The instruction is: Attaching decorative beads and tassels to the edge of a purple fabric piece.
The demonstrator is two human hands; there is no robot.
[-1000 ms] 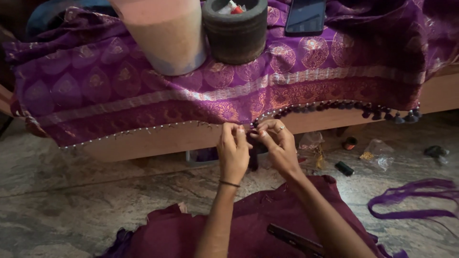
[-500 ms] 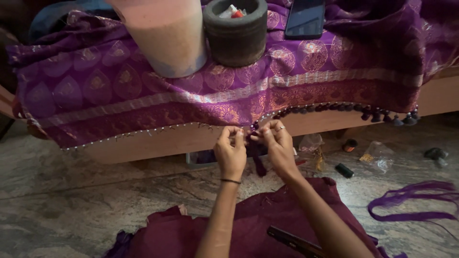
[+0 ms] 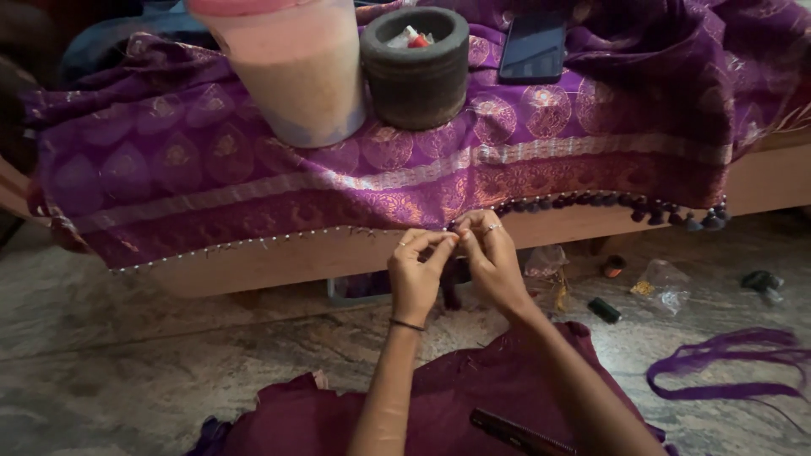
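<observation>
Head view shows us our left hand [image 3: 416, 274] and right hand [image 3: 492, 257] raised together at the hanging edge of the purple patterned silk cloth with gold motifs [image 3: 253, 160], draped over a low wooden ledge. Both sets of fingertips are pinched shut on that border, beside a row of dark purple tassels [image 3: 608, 203]. Behind stand a pink plastic jar [image 3: 291, 72], a round dark stone pot [image 3: 416, 67] and a black phone [image 3: 532, 46].
</observation>
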